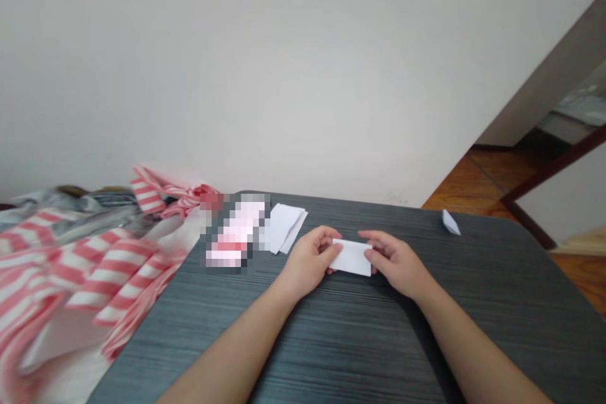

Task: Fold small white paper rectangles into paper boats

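Observation:
A small white folded sheet of paper is held just above the dark table, its long side running across. My left hand pinches its left end, thumb on the front face and fingers behind. At the right end my right hand grips it the same way, thumb in front, index finger reaching over the top edge. Left of my hands lie a few flat white paper sheets, overlapping one another. Toward the far right of the table sits a small folded paper piece with a pointed shape.
The dark wood-grain table stands against a pale wall. Beside the sheets lies a pixelated pinkish rectangular object. Red-and-white striped cloth is heaped to the left. Wooden floor shows beyond the table on the right.

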{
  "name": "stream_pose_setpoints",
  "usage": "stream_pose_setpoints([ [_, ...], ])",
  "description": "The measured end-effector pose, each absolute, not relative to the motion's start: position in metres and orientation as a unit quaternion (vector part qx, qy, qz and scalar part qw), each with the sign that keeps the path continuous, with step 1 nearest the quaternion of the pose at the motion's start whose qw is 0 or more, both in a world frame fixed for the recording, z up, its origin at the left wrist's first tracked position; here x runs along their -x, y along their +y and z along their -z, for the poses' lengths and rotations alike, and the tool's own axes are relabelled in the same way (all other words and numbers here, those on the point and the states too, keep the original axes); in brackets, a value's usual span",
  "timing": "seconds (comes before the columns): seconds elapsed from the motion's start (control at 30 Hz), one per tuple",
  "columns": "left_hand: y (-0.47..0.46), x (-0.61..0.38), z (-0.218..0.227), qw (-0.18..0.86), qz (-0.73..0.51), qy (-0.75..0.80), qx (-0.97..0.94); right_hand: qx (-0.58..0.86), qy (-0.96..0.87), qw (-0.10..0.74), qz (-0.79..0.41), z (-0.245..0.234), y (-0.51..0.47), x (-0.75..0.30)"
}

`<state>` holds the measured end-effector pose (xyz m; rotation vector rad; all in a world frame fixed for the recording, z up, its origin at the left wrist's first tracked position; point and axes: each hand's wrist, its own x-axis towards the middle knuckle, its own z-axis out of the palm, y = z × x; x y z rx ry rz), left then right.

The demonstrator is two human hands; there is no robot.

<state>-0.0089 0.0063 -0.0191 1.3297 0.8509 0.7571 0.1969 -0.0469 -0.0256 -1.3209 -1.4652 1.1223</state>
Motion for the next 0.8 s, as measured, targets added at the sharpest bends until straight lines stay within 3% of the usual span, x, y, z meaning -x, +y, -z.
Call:
stream_pose_setpoints([
  [0.4,0.007,0.01,0.024,0.633,-0.334,0.368,-0.593,0.562,-0.602,0.389,-0.412,0.028,-0.046,-0.197],
  [0.8,0.005,0.013,0.015,0.599,-0.281,0.406,-0.631,0.577,-0.576,0.437,-0.379,0.028,-0.045,-0.195],
])
